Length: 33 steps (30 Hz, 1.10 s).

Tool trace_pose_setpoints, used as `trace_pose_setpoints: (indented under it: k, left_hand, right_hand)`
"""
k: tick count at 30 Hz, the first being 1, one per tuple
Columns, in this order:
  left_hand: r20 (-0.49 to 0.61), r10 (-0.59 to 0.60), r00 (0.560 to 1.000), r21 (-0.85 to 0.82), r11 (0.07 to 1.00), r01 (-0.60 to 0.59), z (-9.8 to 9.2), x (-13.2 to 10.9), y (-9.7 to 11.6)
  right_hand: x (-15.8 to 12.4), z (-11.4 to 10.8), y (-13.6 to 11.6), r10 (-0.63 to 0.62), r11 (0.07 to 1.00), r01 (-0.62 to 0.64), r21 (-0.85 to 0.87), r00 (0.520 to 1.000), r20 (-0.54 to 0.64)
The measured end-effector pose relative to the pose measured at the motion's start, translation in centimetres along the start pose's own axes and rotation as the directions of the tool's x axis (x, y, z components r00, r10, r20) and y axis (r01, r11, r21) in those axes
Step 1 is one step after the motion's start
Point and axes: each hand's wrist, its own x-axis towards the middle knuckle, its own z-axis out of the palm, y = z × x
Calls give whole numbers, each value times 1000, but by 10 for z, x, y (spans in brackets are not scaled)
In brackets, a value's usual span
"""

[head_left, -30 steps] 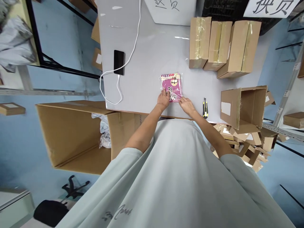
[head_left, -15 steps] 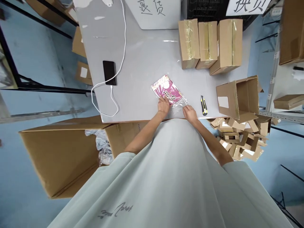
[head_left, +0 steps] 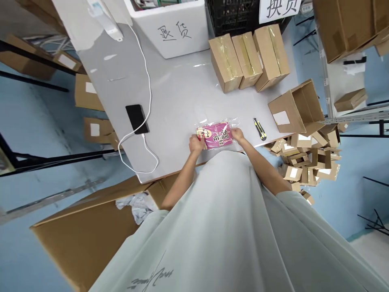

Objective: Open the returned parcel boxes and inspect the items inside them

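Note:
A pink printed packet in a clear plastic bag (head_left: 216, 136) lies crosswise at the near edge of the grey table (head_left: 182, 93). My left hand (head_left: 196, 143) is closed on its left end. My right hand (head_left: 237, 134) grips its right end, fingers curled over the plastic. A yellow and black utility knife (head_left: 259, 128) rests on the table just right of my right hand.
A black phone (head_left: 137, 119) on a white cable lies to the left. Three taped cardboard boxes (head_left: 249, 56) stand at the back, an open box (head_left: 296, 107) at the right edge. A white bin (head_left: 170, 28) sits behind. A large open carton (head_left: 88, 231) and flattened boxes (head_left: 306, 162) are on the floor.
The packet has been turned from upright through a slant to lying crosswise and drawn to the table's near edge. Both hands moved from its bottom edge to its two ends.

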Motion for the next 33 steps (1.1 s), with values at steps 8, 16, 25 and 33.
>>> trace_pose_setpoints:
  k: [8, 16, 25, 33]
  left_hand:
    - [228, -19, 974, -361, 927, 103, -2, 11, -14]
    - [325, 102, 940, -666, 731, 150, -20, -12, -33]
    - [64, -54, 996, -803, 591, 83, -42, -44, -50]
    - [-275, -370, 888, -871, 486, -67, -109, -69, -89]
  right_hand:
    - [-6, -17, 11, 61, 959, -84, 270, 994, 90]
    - [-13, -32, 11, 24, 951, -106, 292, 962, 271]
    - [-8, -28, -17, -279, 906, 128, 404, 897, 342]
    - [30, -43, -29, -312, 912, 176, 372, 885, 345]
